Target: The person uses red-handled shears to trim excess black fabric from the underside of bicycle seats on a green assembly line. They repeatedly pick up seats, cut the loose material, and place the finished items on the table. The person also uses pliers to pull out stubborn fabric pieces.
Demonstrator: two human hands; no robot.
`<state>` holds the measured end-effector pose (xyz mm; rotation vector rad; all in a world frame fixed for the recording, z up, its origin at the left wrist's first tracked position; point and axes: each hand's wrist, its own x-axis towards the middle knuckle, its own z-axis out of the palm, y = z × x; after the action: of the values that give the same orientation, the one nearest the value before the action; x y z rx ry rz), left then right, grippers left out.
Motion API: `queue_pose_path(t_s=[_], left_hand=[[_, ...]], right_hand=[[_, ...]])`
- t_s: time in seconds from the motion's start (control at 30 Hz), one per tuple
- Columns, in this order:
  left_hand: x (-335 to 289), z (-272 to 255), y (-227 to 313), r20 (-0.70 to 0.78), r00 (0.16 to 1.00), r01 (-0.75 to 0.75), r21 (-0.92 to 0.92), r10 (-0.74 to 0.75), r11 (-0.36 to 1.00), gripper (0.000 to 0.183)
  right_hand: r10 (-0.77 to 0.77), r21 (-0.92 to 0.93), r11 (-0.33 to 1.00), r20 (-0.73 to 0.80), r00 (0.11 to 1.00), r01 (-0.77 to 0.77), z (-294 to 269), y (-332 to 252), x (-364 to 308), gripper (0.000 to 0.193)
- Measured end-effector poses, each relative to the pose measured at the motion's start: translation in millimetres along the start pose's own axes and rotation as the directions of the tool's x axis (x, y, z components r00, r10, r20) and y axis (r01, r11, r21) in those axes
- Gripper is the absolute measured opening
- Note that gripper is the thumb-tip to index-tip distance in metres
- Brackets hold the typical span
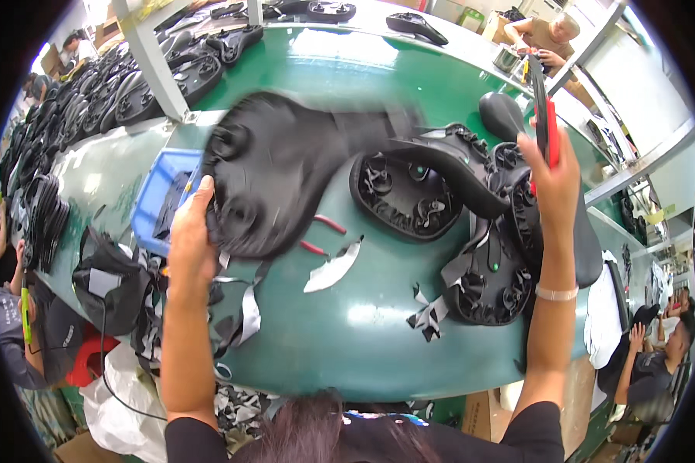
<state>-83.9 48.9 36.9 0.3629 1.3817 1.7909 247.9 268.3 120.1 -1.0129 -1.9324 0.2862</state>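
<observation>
My left hand (193,239) grips the wide rear edge of a black bicycle saddle (278,170), lifted above the green table and blurred by motion. Its narrow nose points right. Raised at the right, my right hand (554,174) is closed around a red-and-black hand tool (550,127); its exact kind is unclear. Below that hand, several more saddles lie in a heap, one showing its hollow underside (409,197) with gathered cover edges. Red-handled pliers (330,224) lie on the table, partly hidden behind the lifted saddle. Beside them rests a pale curved scrap (334,266).
A blue bin (148,204) stands left of the lifted saddle, with a black bag (112,282) nearer. Cover scraps (428,312) lie near the front. Metal posts (150,62) rise from the table. Saddles (93,100) are piled at far left. Co-workers (552,38) sit around.
</observation>
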Motion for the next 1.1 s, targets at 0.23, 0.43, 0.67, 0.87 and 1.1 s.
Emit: queue_pose_path(t_s=[0.23, 0.43, 0.67, 0.87, 1.1], left_hand=[[-23, 104, -130, 0.552, 0.781, -0.515, 0.307, 0.291, 0.800, 0.018], [-17, 101, -148, 0.671, 0.715, -0.588, 0.422, 0.199, 0.690, 0.012], [-16, 101, -145, 0.657, 0.729, -0.559, 0.409, 0.193, 0.721, 0.012], [-15, 101, -152, 0.651, 0.720, -0.601, 0.409, 0.242, 0.687, 0.014], [-23, 97, -146, 0.580, 0.672, -0.684, 0.250, 0.459, 0.685, 0.014]], right_hand=[[0.112, -0.695, 0.710, 0.274, 0.955, 0.116, 99, 161, 156, 0.025], [0.413, -0.807, 0.580, 0.411, 0.813, 0.114, 167, 240, 191, 0.040], [0.647, -0.967, 0.155, 0.255, 0.719, 0.203, 191, 259, 192, 0.037], [0.031, -0.835, 0.520, 0.228, 0.973, 0.179, 112, 213, 197, 0.031], [0.280, 0.477, 0.844, -0.003, 0.960, -0.245, -13, 61, 104, 0.035]])
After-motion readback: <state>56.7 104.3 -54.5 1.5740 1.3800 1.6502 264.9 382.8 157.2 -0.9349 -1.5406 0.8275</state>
